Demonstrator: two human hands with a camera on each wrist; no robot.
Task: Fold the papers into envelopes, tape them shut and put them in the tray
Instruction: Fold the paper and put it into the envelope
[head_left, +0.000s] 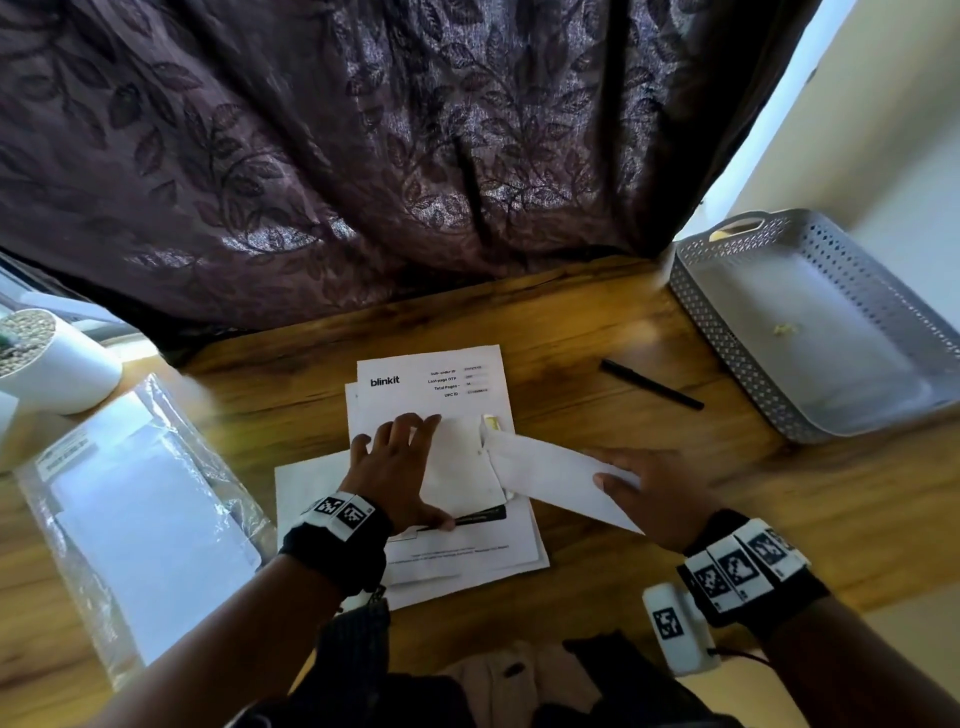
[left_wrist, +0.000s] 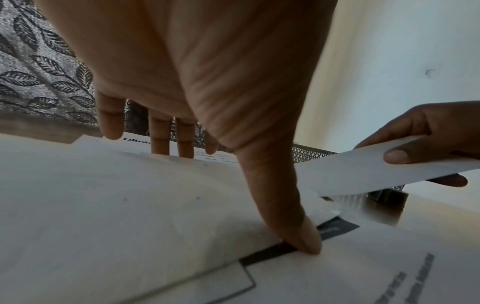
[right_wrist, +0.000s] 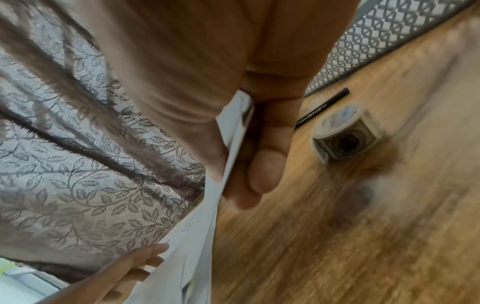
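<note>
The left hand (head_left: 400, 467) lay flat with fingers spread, pinning the half-folded paper (head_left: 462, 467) on the stack mid-table so it could not slide, while the right hand (head_left: 649, 499) pinched its free flap (head_left: 550, 473), apparently to fold it over, the tray (head_left: 691, 291) waiting far right.

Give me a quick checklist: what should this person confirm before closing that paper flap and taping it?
1. Left hand pressing the folded white paper flat: ok.
2. Right hand pinching the lifted white flap: ok.
3. Roll of clear tape on the wooden table nearby: ok.
4. Grey perforated plastic tray has room: ok.
5. Flap edges aligned: cannot tell.
</note>
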